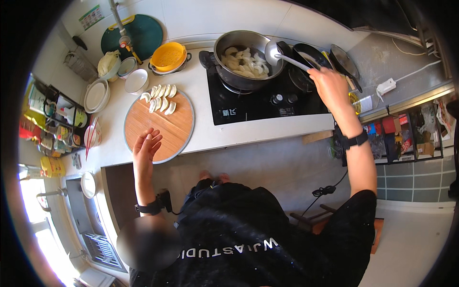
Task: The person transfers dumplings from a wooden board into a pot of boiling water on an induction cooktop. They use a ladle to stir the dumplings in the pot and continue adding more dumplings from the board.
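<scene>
My right hand point(331, 88) grips the handle of a metal ladle point(273, 53), whose bowl is at the right rim of a deep steel pot point(235, 79). Inside the pot lie many pale dumplings point(245, 62) in liquid. The pot stands on a black gas stove point(247, 107) with a glass top. Over the near left part of a round wooden cutting board point(175, 132) hovers my left hand point(146, 145), fingers loosely curled and holding nothing. Two rows of uncooked dumplings point(163, 98) rest on the board's far side.
Bowls point(136, 81) and a yellow colander point(168, 57) stand behind the board. Black frying pans point(312, 57) are right of the pot. Red chopsticks point(89, 138) lie across a bowl at left. A sink point(80, 211) is at lower left, a power strip point(386, 86) at right.
</scene>
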Demonstrator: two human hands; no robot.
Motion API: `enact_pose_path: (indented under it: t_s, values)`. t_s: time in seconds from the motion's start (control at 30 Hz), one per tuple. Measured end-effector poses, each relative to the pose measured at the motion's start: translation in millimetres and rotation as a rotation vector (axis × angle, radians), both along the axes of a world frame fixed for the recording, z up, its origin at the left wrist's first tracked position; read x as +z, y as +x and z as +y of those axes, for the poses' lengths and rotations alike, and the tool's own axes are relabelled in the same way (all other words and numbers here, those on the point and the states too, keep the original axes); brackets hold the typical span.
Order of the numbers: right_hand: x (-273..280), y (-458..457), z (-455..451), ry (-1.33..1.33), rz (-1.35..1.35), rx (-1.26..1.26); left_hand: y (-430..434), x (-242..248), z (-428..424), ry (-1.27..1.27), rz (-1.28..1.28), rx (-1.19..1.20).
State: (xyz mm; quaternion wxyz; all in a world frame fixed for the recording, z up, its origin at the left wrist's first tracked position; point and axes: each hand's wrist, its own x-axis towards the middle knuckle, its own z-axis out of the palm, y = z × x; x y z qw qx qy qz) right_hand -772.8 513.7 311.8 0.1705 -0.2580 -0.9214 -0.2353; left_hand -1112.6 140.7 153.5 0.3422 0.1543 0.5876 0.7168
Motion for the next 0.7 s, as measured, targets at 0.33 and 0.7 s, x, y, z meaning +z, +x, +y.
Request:
enact_pose_path:
  t_s: [0.33,0.7]
  values:
    - [1.7,-64.3,24.2,-0.074,-0.371,-0.091,-25.6,6.3,26.9,0.075,-0.042,-0.004]
    - [27.9,-55.7,59.9,-0.927,-0.202,-0.219,-31.2,11.4,47.2,0.114,-0.053,0.029]
